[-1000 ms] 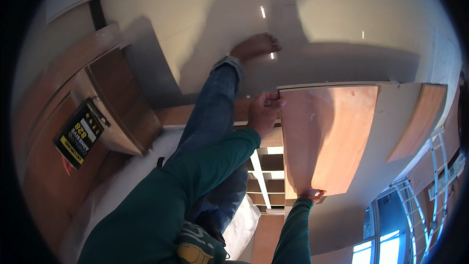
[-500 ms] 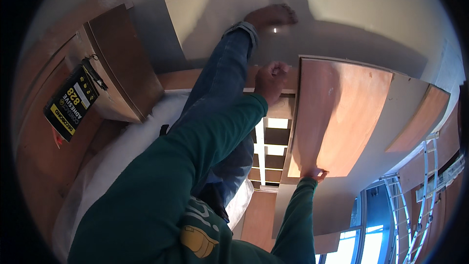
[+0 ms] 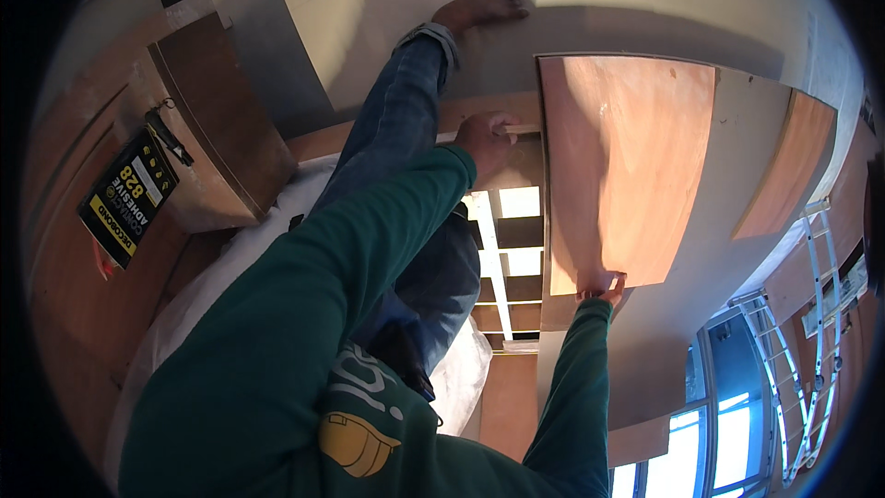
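Note:
A reddish-brown plywood panel (image 3: 650,157) lies over a larger grey board (image 3: 737,129). At the panel's near edge is my right hand (image 3: 601,290), its fingers closed on that edge with the thumb side showing. To the panel's left, my left hand (image 3: 489,140) is closed beside a wooden rail, close to the panel's far left corner. Whatever is inside its curled fingers, if anything, is too small to make out. Below the left hand, an open slatted wooden frame (image 3: 518,263) lets bright light through.
A black-and-yellow adhesive tin (image 3: 129,198) stands left, by a brown wooden box (image 3: 221,111). Another plywood piece (image 3: 793,161) lies on the grey board at right. Beyond it stands a metal ladder (image 3: 793,387) near windows (image 3: 733,447). My bare foot (image 3: 484,7) rests on the pale surface ahead.
The panel and the grey board have moved farther away, with my right hand at the panel's near edge. My left hand stays curled beside the panel. The whole view has shifted slightly.

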Demonstrator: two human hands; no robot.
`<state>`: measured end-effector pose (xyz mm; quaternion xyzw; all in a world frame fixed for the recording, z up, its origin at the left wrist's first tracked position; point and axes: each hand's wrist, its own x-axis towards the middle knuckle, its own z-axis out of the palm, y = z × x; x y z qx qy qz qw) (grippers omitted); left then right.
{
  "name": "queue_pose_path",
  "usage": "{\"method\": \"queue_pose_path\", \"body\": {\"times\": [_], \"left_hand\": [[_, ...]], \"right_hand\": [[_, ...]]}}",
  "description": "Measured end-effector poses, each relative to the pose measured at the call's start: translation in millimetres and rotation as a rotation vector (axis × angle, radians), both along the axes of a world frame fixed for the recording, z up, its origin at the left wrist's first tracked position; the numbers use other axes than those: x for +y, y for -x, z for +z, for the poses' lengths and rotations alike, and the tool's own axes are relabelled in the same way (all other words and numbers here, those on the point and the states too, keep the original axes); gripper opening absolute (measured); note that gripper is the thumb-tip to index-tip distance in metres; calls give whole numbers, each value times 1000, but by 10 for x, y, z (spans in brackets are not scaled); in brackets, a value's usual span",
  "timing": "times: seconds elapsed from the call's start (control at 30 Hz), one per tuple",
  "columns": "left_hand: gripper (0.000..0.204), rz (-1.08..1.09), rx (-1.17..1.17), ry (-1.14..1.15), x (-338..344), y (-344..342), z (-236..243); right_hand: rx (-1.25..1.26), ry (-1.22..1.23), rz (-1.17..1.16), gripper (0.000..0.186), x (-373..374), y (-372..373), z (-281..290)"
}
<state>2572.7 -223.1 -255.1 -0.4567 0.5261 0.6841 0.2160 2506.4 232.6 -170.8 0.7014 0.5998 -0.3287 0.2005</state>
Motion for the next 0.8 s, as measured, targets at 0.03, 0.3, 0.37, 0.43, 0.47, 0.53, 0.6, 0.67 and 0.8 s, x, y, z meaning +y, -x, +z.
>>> {"method": "queue_pose_path", "body": {"times": [0.03,0.3,0.37,0.43,0.47,0.53,0.6,0.67,0.8], "left_hand": [[37,-35,10,34,18,-7,-4],[43,99,110,69,96,217,18],[44,150,92,33,100,310,45],[46,176,90,5,103,400,68],[44,148,74,49,99,440,77],[38,102,64,146,109,504,102],[36,262,78,12,132,549,122],[33,318,100,-49,153,581,124],[27,209,68,23,147,608,132]], "right_hand": [[-8,4,9,95,0,-2,-10],[7,0,-3,107,54,-36,-174],[-7,16,6,102,84,-47,-216],[-23,3,28,100,118,-60,-245],[-23,32,39,100,130,-64,-264],[-10,12,45,99,152,-77,-278],[1,15,57,97,157,-87,-279],[-17,-37,35,93,134,-91,-279],[56,-64,45,92,20,-101,-245]]}}
